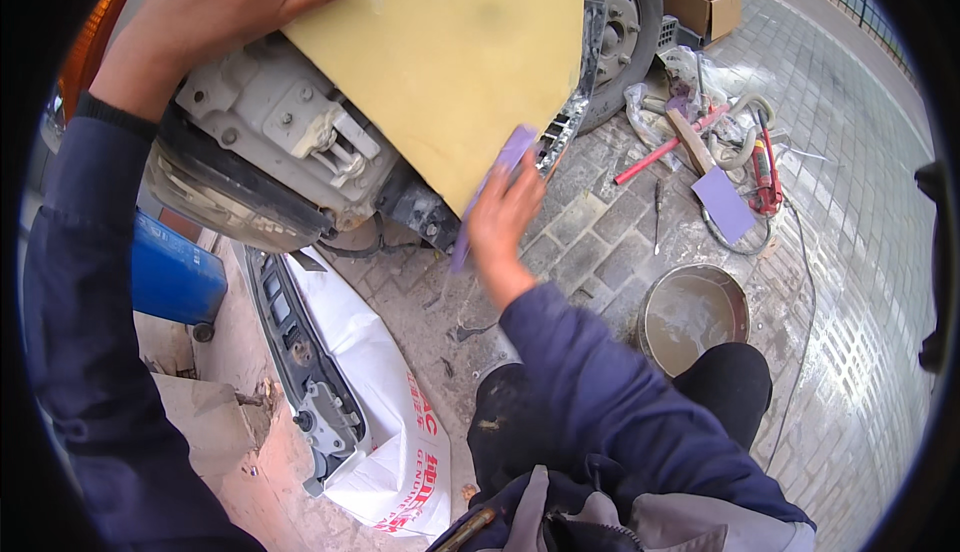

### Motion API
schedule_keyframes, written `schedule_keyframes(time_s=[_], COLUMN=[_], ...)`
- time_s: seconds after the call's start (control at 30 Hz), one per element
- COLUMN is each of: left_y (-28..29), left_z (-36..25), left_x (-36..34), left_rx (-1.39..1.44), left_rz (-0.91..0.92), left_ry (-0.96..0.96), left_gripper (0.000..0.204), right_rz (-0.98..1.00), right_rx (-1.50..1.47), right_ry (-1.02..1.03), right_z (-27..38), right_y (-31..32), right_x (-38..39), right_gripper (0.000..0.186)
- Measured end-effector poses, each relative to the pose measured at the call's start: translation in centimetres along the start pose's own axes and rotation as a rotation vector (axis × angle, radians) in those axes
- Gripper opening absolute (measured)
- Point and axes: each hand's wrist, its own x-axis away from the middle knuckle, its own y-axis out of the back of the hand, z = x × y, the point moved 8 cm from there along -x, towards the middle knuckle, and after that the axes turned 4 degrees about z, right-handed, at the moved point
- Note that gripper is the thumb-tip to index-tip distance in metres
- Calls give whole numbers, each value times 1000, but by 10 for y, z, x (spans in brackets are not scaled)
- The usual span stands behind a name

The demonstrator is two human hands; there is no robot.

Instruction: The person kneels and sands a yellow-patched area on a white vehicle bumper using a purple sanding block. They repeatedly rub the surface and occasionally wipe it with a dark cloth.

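Observation:
A yellow, flat-faced vehicle panel (460,62) fills the top middle, its lower corner pointing toward me. My left hand (225,2) rests on its upper left edge, thumb stretched out across the surface; most other fingers are cut off by the frame. My right hand (503,217) is closed on a purple strip of sandpaper (517,149), pressed against the lower right edge of the panel. Whether a block lies inside the strip is hidden. Below the panel, a grey metal bracket and bolted parts (290,112) of the vehicle are exposed.
A bucket of murky water (695,317) stands by my knee. Another purple sheet (723,207), a wooden stick (690,142) and red-handled tools (765,172) lie right on the paving. A wheel (625,32) stands behind. At left are a blue bin (175,272) and a white-wrapped part (370,382).

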Motion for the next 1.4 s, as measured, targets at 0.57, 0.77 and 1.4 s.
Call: schedule_keyframes(time_s=[0.57, 0.77, 1.4], left_y=[4, -2, -11], left_z=[-4, -6, -6], left_x=[-2, 8, 9], left_rx=[158, 145, 65], left_rz=[-173, -249, -134], left_ry=[25, -57, 67], left_gripper=[33, 28, 28], right_rz=[-18, 117, -51], right_rx=[66, -182, 151], right_ry=[368, -170, 91], right_z=[-25, -20, -8], right_y=[-22, -6, 8], right_x=[-67, -64, 19], right_gripper=[55, 60, 47])
